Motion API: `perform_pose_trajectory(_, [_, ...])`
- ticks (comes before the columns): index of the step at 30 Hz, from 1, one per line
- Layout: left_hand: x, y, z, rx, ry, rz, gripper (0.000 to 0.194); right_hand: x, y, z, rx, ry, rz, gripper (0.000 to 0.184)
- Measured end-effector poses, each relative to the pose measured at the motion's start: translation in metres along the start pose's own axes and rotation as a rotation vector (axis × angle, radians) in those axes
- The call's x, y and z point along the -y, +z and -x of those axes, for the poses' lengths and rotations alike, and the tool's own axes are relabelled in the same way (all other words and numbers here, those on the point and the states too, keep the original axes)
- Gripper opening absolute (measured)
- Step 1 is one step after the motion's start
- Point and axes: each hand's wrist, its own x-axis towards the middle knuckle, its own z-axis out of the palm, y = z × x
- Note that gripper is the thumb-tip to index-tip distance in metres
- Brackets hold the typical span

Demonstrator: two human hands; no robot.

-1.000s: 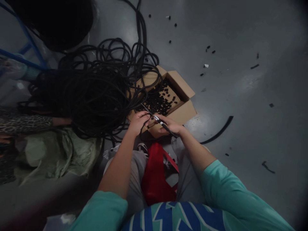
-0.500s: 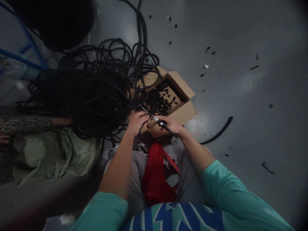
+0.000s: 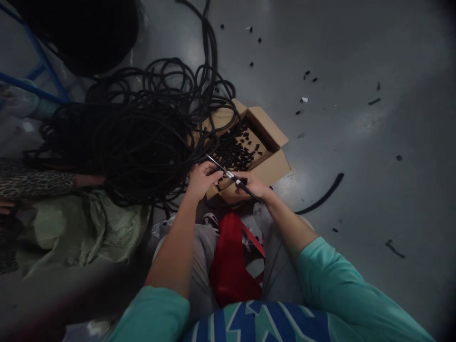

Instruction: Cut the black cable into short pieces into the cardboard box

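My right hand is closed around the dark handle of what look like scissors, with white patches near the middle. Their thin, shiny blade points up and left, past the fingertips of my left hand. That left hand is closed, thumb against bent fingers, beside the blade; whatever it pinches is too small and dark to make out. Both hands hover over the near edge of an open cardboard box. Inside it lie many short black cut pieces.
A tangled heap of black cord spreads left of the box and over its edge. Small black scraps and a curved black length lie on the floor. Another person's arm reaches in near a green sack. A red stool stands between my legs.
The blade now shows as a single line, where its tips looked slightly apart before. My left fingers have shifted slightly; the right hand keeps its grip.
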Motion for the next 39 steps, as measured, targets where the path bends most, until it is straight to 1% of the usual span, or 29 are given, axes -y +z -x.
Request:
perform_pose_trajectory(5, [0.0,-0.002,-0.001,-0.017,0.039,-0.12,0.017,0.0,-0.001,0.0,0.013,0.03,-0.01,0.054])
perform_pose_trajectory(8, [-0.001,-0.002,-0.001,-0.036,0.018,-0.202,0.018,-0.002,-0.002,0.001,0.1,0.094,-0.101,0.057])
perform_pose_trajectory(10, [-0.002,-0.003,-0.001,-0.038,0.009,-0.277,0.017,-0.003,-0.003,0.001,0.157,0.111,-0.166,0.061])
perform_pose_trajectory(13, [-0.003,-0.006,-0.001,0.0,0.047,-0.388,0.013,-0.002,-0.006,0.001,0.196,0.116,-0.205,0.066])
perform_pose_trajectory(16, [-0.004,-0.01,-0.001,0.064,0.066,-0.437,0.015,0.002,-0.007,0.001,0.22,0.13,-0.198,0.067])
perform_pose_trajectory(19, [-0.004,-0.011,-0.001,0.102,0.028,-0.411,0.016,0.005,-0.007,0.002,0.232,0.135,-0.194,0.067])
perform_pose_trajectory(23, [0.0,-0.01,-0.002,0.103,-0.021,-0.371,0.02,0.009,-0.003,0.002,0.21,0.131,-0.174,0.062])
perform_pose_trajectory(27, [0.006,-0.011,-0.004,0.068,-0.02,-0.319,0.022,0.012,0.0,0.002,0.165,0.143,-0.168,0.056])
perform_pose_trajectory(31, [0.007,-0.012,-0.004,0.048,-0.035,-0.232,0.02,0.011,0.002,0.001,0.143,0.154,-0.159,0.053])
perform_pose_trajectory(39, [0.006,-0.019,-0.004,0.082,-0.048,-0.22,0.021,0.006,0.004,-0.001,0.094,0.12,-0.117,0.05])
